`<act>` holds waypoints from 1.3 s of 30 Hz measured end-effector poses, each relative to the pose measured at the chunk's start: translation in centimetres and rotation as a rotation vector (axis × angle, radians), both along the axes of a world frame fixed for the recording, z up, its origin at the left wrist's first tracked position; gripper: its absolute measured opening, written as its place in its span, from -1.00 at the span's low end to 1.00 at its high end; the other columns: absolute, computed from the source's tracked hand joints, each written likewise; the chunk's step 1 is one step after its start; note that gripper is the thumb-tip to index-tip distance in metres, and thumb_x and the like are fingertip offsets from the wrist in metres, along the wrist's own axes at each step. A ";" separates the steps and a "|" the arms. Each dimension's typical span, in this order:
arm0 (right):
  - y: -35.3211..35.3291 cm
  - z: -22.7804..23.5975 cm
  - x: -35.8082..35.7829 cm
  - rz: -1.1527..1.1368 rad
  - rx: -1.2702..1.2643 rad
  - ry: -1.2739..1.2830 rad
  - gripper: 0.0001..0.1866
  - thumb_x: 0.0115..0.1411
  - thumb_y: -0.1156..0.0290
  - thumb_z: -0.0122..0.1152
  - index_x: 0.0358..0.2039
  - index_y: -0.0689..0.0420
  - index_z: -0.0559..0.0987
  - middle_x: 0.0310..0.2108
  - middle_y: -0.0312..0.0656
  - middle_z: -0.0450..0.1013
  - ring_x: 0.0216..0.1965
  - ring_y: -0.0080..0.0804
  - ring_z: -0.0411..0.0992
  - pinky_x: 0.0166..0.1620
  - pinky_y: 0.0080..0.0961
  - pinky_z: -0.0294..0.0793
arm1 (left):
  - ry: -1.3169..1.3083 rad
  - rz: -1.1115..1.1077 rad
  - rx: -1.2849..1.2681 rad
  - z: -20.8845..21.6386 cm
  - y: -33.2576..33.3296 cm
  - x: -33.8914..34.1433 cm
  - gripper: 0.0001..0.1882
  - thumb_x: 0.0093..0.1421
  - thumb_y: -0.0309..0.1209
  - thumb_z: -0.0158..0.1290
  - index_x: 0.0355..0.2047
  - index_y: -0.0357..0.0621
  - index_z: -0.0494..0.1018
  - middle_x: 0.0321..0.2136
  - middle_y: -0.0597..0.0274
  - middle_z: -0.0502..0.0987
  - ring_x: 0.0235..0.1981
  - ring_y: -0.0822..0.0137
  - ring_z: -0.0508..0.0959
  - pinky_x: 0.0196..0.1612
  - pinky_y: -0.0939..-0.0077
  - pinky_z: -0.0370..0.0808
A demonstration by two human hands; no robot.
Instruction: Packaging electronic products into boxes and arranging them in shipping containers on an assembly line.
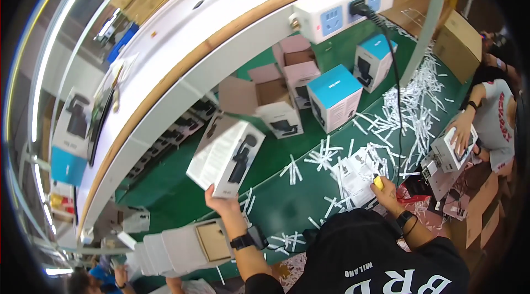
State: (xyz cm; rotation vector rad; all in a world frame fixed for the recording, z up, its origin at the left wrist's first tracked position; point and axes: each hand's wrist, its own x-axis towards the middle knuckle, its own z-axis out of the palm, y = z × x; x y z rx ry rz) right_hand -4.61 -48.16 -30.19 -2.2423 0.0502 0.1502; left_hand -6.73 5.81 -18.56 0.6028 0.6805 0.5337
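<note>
My left hand (222, 202) grips the lower end of a white box (234, 156), tilted above the green table. A black device on a stand is printed on its side. My right hand (388, 194) closes on a small yellow tool (378, 183), its working end hidden. Just left of it lies a white printed sheet (356, 175) among narrow white strips (326, 156). Past the held box stand open white cartons with raised flaps (279, 109) (299, 70) and closed boxes with blue tops (335, 98) (375, 62).
A white power strip (345, 10) with a black cable (396, 84) hangs along the shelf edge (182, 62). Flattened white cartons (176, 250) lie by my left forearm. At right, a co-worker's hand (462, 131) rests on a white box. Other people work at lower left.
</note>
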 end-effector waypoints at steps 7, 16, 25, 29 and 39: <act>3.3 2.1 0.9 0.105 0.001 0.033 -0.68 0.13 0.25 0.35 -0.26 0.24 0.55 -0.48 0.08 0.52 -0.44 0.03 0.53 -0.34 -0.21 0.48 | 0.394 0.507 0.621 -1.8 4.2 3.7 -0.13 -0.08 -0.05 0.25 0.27 -0.07 0.38 0.04 -0.05 0.54 0.04 -0.10 0.56 0.05 0.02 0.55; 8.5 -1.1 3.9 0.324 0.039 0.020 -0.67 0.07 0.27 0.40 -0.24 0.20 0.56 -0.29 0.05 0.56 -0.29 0.01 0.55 -0.24 -0.17 0.49 | 1.334 -0.274 1.985 4.1 4.7 10.2 -0.03 -0.18 0.06 0.34 0.32 0.26 0.36 0.34 -0.30 0.17 0.25 -0.35 0.29 0.24 -0.17 0.24; 5.7 -1.3 3.6 0.186 -0.192 -0.170 -0.47 0.05 0.23 0.39 0.04 0.15 0.54 0.12 0.00 0.40 0.06 0.04 0.46 0.05 -0.18 0.51 | 0.000 -0.299 2.409 8.0 -12.8 19.6 -0.36 -0.07 -0.45 0.16 0.13 0.02 0.50 0.15 -0.03 0.47 0.17 -0.13 0.43 0.16 -0.04 0.38; 5.6 -0.3 3.4 0.198 -0.269 0.058 -0.37 0.05 0.19 0.37 0.13 0.13 0.51 0.12 -0.02 0.39 0.08 0.05 0.45 0.12 -0.20 0.49 | 0.548 -0.560 2.149 7.0 -13.2 23.3 -0.87 -0.10 -0.51 0.05 -0.47 -0.05 0.50 -0.38 0.04 0.60 -0.23 -0.05 0.59 -0.10 -0.06 0.48; 16.5 11.6 16.8 0.249 0.162 -0.534 -0.60 0.01 0.10 0.45 -0.30 0.12 0.56 -0.44 0.07 0.53 -0.38 0.15 0.52 -0.31 -0.07 0.50 | 0.322 -0.315 2.553 7.1 -9.3 1.5 -0.83 -0.28 -0.49 0.08 -0.64 -0.01 0.32 -0.59 0.20 0.35 -0.44 0.11 0.41 -0.30 0.12 0.26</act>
